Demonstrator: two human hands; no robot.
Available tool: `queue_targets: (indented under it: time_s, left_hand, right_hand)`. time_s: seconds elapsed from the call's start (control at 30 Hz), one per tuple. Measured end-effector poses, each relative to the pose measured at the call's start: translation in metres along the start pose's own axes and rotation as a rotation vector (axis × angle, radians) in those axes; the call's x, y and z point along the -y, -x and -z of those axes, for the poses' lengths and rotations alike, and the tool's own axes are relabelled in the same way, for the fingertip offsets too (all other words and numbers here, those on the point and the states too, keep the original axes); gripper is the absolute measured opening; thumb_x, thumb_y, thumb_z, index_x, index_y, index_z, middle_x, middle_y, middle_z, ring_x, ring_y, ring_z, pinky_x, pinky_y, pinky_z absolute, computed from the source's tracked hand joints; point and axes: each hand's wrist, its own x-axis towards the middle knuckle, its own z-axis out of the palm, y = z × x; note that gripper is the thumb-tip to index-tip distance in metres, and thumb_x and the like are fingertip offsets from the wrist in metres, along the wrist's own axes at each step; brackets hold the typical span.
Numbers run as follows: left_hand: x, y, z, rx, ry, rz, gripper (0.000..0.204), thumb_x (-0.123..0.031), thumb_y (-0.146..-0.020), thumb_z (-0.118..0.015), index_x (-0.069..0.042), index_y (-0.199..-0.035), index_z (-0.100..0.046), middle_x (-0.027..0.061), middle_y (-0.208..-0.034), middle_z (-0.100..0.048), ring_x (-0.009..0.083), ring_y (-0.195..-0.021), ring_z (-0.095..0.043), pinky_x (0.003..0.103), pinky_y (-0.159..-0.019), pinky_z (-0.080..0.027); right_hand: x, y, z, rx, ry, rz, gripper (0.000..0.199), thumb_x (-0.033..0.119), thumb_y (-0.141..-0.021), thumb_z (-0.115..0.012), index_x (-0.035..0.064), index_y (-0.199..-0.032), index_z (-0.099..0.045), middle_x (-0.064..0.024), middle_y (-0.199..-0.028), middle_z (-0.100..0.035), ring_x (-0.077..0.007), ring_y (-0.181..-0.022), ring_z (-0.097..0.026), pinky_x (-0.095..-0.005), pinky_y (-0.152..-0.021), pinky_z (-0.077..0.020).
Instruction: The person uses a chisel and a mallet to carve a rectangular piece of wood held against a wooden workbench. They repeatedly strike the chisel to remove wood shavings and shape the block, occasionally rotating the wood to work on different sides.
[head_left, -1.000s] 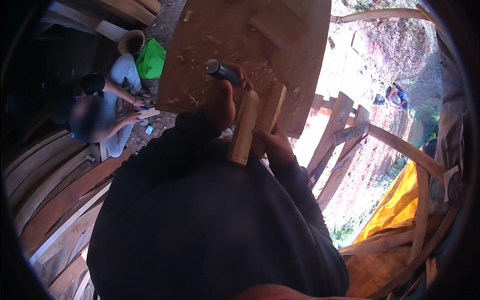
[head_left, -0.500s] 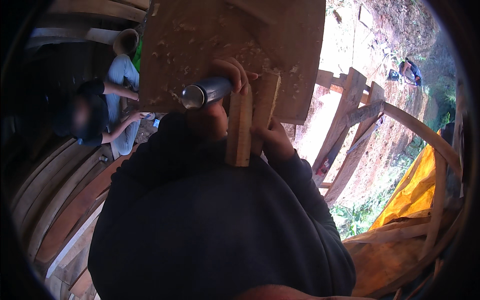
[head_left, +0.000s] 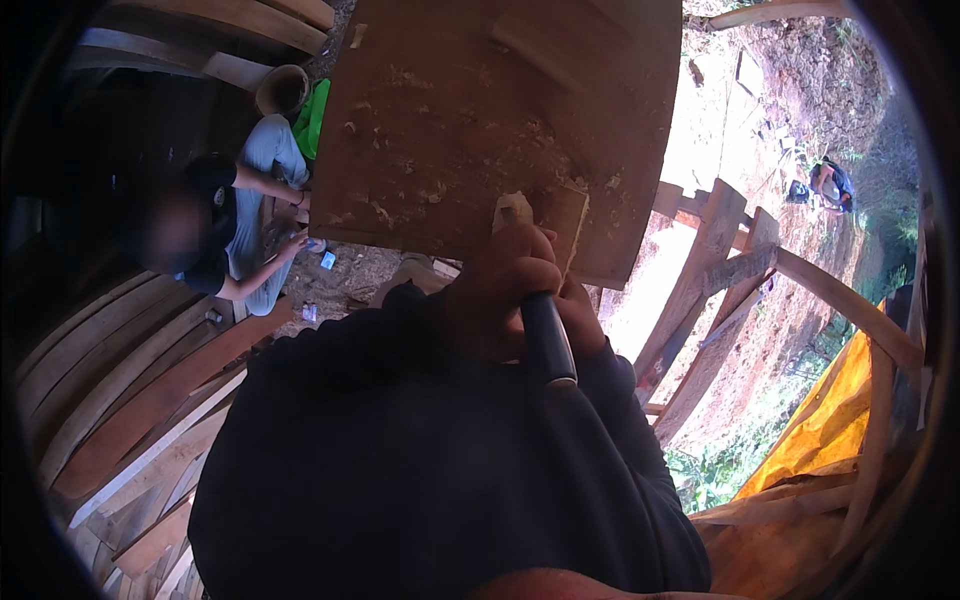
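Observation:
My left hand [head_left: 515,268] is wrapped round a dark handle [head_left: 548,340] with a metal end cap; the working end of this tool is hidden by my fingers. The handle slants down toward my body. From beneath the left hand juts the pale end of a wooden piece [head_left: 513,208]. Beside it stands a second wooden piece [head_left: 574,225] with a rough, light edge. Close against the left hand, my right hand [head_left: 585,312] is closed round the wood, its fingers partly hidden. Both hands are at the near edge of a brown board [head_left: 430,120] strewn with shavings.
At the left, a person [head_left: 205,230] sits near a bucket [head_left: 282,90] and a green bag [head_left: 312,120]. Curved planks [head_left: 110,370] are stacked at lower left. A timber frame [head_left: 700,270] and an orange tarp [head_left: 815,420] stand at right. Another person [head_left: 830,185] is far off.
The tool's handle has swung from pointing left to pointing down toward my body. My left hand has turned with it and now covers much of the wood. The whole view has shifted slightly.

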Motion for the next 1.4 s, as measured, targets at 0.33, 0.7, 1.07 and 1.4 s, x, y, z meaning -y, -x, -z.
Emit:
queue_targets:
  time_s: [0.33, 0.7, 1.07, 1.4]
  left_hand:
    - [-0.003, -0.005, -0.009, -0.046, -0.04, 0.005, 0.051, -0.054, -0.084, -0.077, -0.009, -0.102, -0.061, 0.0115, -0.09, -0.052, 0.0312, -0.084, -0.054, 0.045, -0.075, -0.04]
    - [0.017, -0.004, -0.016, -0.075, 0.013, -0.048, 0.047, -0.045, -0.077, -0.085, -0.012, -0.101, -0.062, 0.0103, -0.091, -0.054, 0.0326, -0.086, -0.056, 0.045, -0.078, -0.042]
    - [0.03, 0.0, -0.005, -0.067, -0.016, 0.108, 0.046, -0.04, -0.068, -0.09, -0.011, -0.093, -0.063, 0.0073, -0.09, -0.062, 0.031, -0.086, -0.06, 0.043, -0.078, -0.044]
    - [0.041, 0.002, -0.015, -0.222, -0.107, 0.126, 0.032, -0.026, -0.076, -0.08, -0.008, -0.093, -0.06, 0.0103, -0.091, -0.06, 0.0305, -0.085, -0.057, 0.044, -0.08, -0.044]
  right_hand:
    - [0.012, 0.001, -0.022, -0.019, 0.145, 0.085, 0.054, 0.023, -0.09, -0.074, 0.0001, -0.135, -0.053, -0.0106, -0.112, -0.065, -0.0194, -0.1, -0.067, -0.0297, -0.086, -0.0547]
    - [0.014, 0.005, -0.024, -0.041, 0.197, 0.085, 0.058, 0.025, -0.088, -0.077, 0.0011, -0.133, -0.051, -0.0117, -0.109, -0.064, -0.021, -0.095, -0.067, -0.0304, -0.083, -0.0547]
    - [0.018, 0.008, -0.025, -0.05, 0.224, 0.1, 0.061, 0.028, -0.086, -0.079, 0.002, -0.132, -0.049, -0.0127, -0.106, -0.063, -0.0226, -0.089, -0.066, -0.0311, -0.08, -0.0547]
    - [0.022, 0.011, -0.034, -0.067, 0.31, 0.132, 0.064, 0.03, -0.084, -0.082, 0.0029, -0.131, -0.047, -0.0137, -0.103, -0.062, -0.0241, -0.084, -0.066, -0.0318, -0.077, -0.0547]
